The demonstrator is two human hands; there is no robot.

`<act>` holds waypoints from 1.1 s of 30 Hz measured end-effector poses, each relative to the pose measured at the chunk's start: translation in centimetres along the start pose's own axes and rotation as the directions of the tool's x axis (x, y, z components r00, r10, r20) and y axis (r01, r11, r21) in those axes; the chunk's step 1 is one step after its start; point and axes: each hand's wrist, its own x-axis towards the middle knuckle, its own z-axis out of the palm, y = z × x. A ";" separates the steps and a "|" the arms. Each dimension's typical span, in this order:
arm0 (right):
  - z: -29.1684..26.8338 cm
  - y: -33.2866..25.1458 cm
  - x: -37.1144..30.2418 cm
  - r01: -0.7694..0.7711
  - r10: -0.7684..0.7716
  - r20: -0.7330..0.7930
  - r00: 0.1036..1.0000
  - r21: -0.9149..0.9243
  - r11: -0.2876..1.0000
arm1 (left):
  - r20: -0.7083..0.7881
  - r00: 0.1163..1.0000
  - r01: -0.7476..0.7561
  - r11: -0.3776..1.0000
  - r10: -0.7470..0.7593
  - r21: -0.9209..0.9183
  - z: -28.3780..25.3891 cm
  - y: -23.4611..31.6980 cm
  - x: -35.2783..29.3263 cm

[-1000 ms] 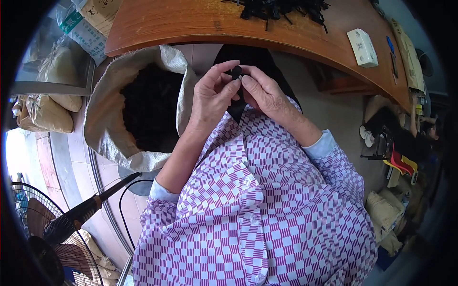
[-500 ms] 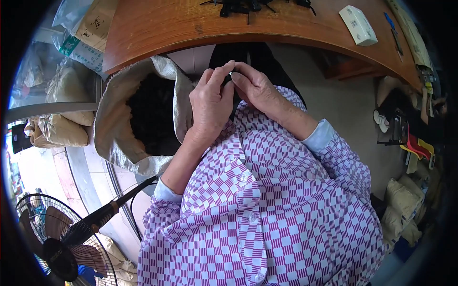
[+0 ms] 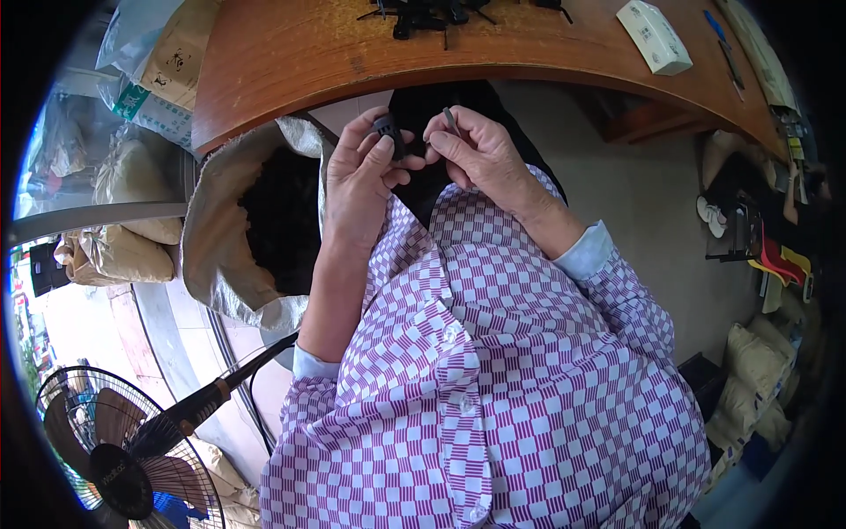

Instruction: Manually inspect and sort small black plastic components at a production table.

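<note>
My left hand (image 3: 357, 172) is closed on a small black plastic part (image 3: 386, 127) with slots in its face, held between thumb and fingers. Facing it, my right hand (image 3: 483, 157) pinches a thin grey strip (image 3: 451, 120), like a small blade, whose tip stands up past the fingers. The fingertips of the two hands are close together, in front of my body and just short of the table edge. Beside my left wrist stands an open white woven sack (image 3: 211, 256) holding a heap of black pieces (image 3: 280, 220).
A brown wooden table (image 3: 300, 66) spans the far side, with several black parts (image 3: 432, 13), a white box (image 3: 654, 37) and a slim blue-ended tool (image 3: 724, 48) on it. A fan (image 3: 123, 476) stands at lower left. Another person (image 3: 745, 176) is at far right.
My hands have parted slightly, the left one turning and shifting left. The black part and grey strip, mostly hidden between the fingers before, now show.
</note>
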 end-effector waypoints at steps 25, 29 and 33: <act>0.5 0.2 -0.2 -0.137 0.173 0.153 0.973 -0.220 0.966 | 0.175 0.984 -0.121 0.864 0.039 0.488 -1.1 -1.1 -0.8; 1.1 0.5 -0.1 -0.071 0.135 0.148 0.980 -0.374 0.925 | 0.162 0.985 -0.140 0.855 0.066 0.500 -1.1 -1.0 -0.7; 1.1 1.1 0.0 -0.029 0.098 0.141 0.985 -0.430 0.903 | 0.128 0.989 -0.129 0.819 0.068 0.560 -0.4 -0.7 -0.8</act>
